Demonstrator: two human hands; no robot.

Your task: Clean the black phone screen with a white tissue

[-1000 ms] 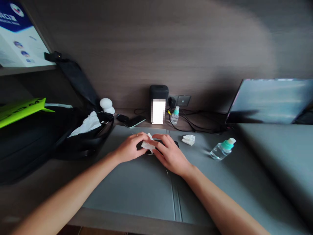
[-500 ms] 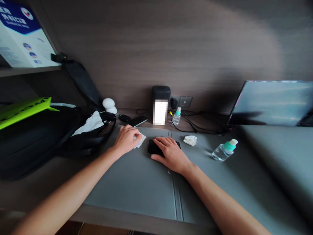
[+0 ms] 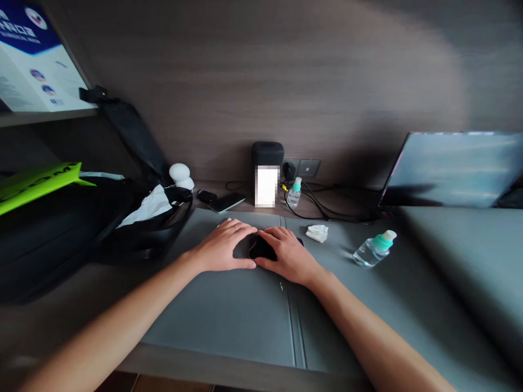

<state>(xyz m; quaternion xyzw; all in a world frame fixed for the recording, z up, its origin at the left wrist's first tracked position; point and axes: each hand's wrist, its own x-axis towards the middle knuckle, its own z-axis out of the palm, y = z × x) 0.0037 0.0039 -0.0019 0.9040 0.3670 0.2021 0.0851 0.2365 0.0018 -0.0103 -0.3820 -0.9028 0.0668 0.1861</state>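
A black smartphone [image 3: 261,249] lies flat on the grey desk mat [image 3: 229,310], partly covered by both hands. My right hand [image 3: 288,256] spans it from above, fingers over its far edge and thumb along its near edge. At the phone's left end, my left hand [image 3: 220,247] has its fingertips on the far corner and its thumb on the near corner, with a gap at the palm. A white tissue [image 3: 224,222] barely shows behind the left hand; most of it is hidden. To the right lies a crumpled tissue [image 3: 317,233].
A clear spray bottle [image 3: 372,250] stands at the right, and a smaller bottle [image 3: 293,193] is near cables. Behind are a black speaker-like cylinder [image 3: 267,152], another phone [image 3: 227,202] and a white round device [image 3: 180,175]. A black bag [image 3: 61,234] fills the left; a monitor [image 3: 453,171] stands right.
My left hand has moved right, from the tissue to the left end of the phone, its fingers spreading around the corners. My right hand stays over the phone.
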